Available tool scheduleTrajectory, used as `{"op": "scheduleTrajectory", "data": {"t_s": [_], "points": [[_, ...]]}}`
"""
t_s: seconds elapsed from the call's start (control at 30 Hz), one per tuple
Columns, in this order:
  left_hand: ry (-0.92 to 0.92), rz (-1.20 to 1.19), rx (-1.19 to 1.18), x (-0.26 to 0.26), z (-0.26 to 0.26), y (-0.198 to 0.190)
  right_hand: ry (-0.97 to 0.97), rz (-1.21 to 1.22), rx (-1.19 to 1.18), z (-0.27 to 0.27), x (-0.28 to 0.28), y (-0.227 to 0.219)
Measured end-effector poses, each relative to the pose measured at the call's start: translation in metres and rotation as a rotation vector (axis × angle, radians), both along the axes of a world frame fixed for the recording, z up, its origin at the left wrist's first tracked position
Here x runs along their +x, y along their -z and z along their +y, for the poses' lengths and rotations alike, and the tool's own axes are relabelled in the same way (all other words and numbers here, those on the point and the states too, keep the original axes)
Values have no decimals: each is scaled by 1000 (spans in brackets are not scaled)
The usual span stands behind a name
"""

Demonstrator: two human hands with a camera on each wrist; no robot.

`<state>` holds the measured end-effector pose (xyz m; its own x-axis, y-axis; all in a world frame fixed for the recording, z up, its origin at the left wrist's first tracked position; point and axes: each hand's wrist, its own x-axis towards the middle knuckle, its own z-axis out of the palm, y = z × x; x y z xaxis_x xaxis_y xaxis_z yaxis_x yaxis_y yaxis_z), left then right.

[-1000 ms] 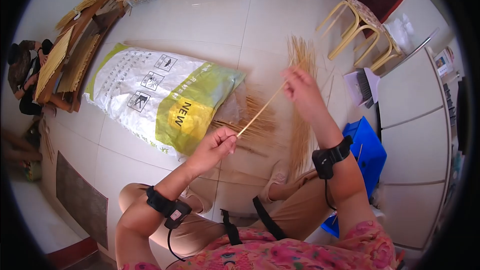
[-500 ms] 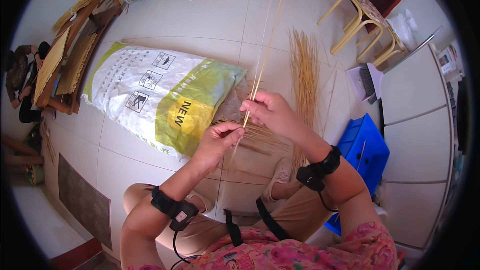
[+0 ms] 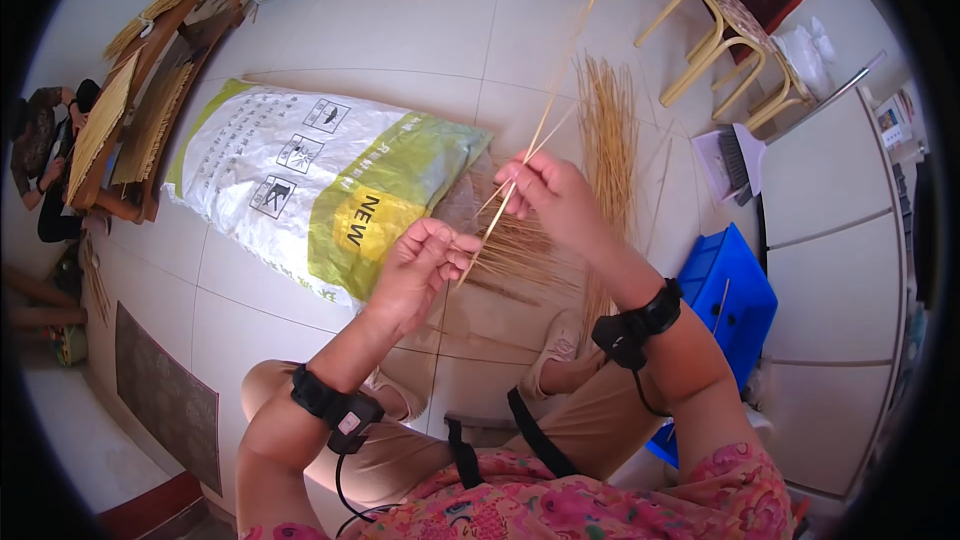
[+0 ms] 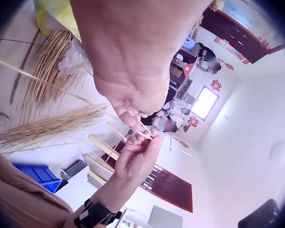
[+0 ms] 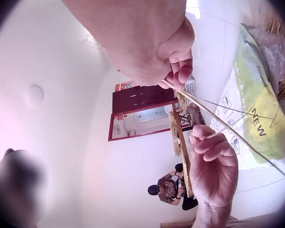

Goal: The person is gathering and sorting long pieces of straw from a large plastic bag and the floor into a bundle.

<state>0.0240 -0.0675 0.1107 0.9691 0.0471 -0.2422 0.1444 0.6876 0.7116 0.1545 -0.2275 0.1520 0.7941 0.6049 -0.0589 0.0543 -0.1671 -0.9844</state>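
Observation:
Thin straw-coloured stalks [image 3: 545,112] run up from between the two hands in the head view. My right hand [image 3: 552,202] pinches them between thumb and fingertips. Lower and to its left, my left hand [image 3: 418,265] has bent fingers, its fingertips at the stalks' lower part. In the right wrist view a long stalk [image 5: 213,115] slants from the right fingertips [image 5: 175,81] past the left hand [image 5: 213,166]. The left wrist view shows stalks [image 4: 92,103] crossing between both hands; where the left fingertips meet them is partly hidden there.
A white and green sack [image 3: 300,180] lies on the tiled floor, with loose stalks [image 3: 525,250] beside it and a longer bundle [image 3: 608,150] to the right. Further right are a blue crate [image 3: 745,290], dustpan [image 3: 715,165] and stools [image 3: 690,60]. A person [image 3: 45,140] sits far left.
Since a second ago, my right hand has come down and left towards my left hand. The stalks now point up and away. Most recently, my left hand has shifted slightly left.

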Motion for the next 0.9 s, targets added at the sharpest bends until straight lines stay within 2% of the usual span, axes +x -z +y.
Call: {"op": "scheduleTrajectory", "data": {"t_s": [0.07,0.17,0.27,0.37,0.47,0.57,0.67,0.77,0.9], "points": [[27,-6,-26,-3,7,-1,79,10,48,-5,10,-1],[206,-13,105,-12,25,7,114,-53,78,-18,29,-9],[447,299,600,-20,33,15,77,-43,96,-30,39,-17],[456,41,1267,-34,25,28,-3,-31,28,-31,36,-23],[359,9,928,-23,16,21,-72,-1,-15,-20,25,-20],[180,0,531,-10,-2,-11,-140,19,-19,-2,8,-11],[243,-4,437,-4,2,1,-161,28,-18,12,-10,-9],[183,57,322,-4,-1,6,-139,59,-36,15,-13,-7],[177,52,305,-6,-1,4,-218,79,-81,18,-16,-4]]}}
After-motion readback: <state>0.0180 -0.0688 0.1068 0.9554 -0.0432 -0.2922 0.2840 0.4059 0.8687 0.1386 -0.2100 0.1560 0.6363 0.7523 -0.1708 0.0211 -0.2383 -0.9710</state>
